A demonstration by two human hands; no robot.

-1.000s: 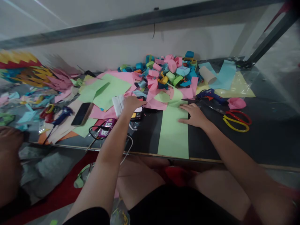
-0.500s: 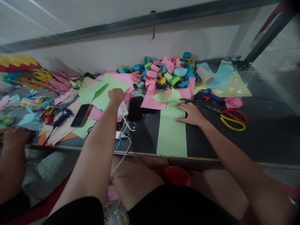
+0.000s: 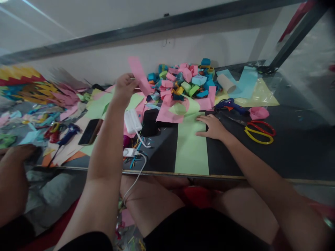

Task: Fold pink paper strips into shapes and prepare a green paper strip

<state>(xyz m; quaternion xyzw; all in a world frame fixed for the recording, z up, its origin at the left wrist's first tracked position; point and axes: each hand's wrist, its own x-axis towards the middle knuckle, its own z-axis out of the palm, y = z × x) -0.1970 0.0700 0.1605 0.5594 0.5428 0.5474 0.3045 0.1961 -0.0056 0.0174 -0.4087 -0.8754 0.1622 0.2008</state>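
Observation:
My left hand [image 3: 125, 89] pinches a pink paper strip [image 3: 139, 75] and holds it up above the table, left of the heap of coloured paper loops [image 3: 185, 78]. Flat on the light green paper [image 3: 192, 150] lies my right hand [image 3: 213, 127], its fingers spread near the sheet's right edge. The far end of that green sheet curls up over a pink piece of paper [image 3: 167, 113]. Below my left hand are a white power strip [image 3: 132, 122] and a black phone [image 3: 150, 122].
Red and yellow scissors [image 3: 260, 132] and a blue glue gun [image 3: 231, 105] lie to the right, by a cardboard tube [image 3: 226, 83]. On the left are another phone [image 3: 90, 131], a second glue gun [image 3: 68, 134] and another person's hand [image 3: 18, 153]. A white cable [image 3: 142, 167] hangs over the table edge.
My left hand has left the phone and white power strip, moved back and up, and now holds a pink strip. My right hand has stayed on the green paper.

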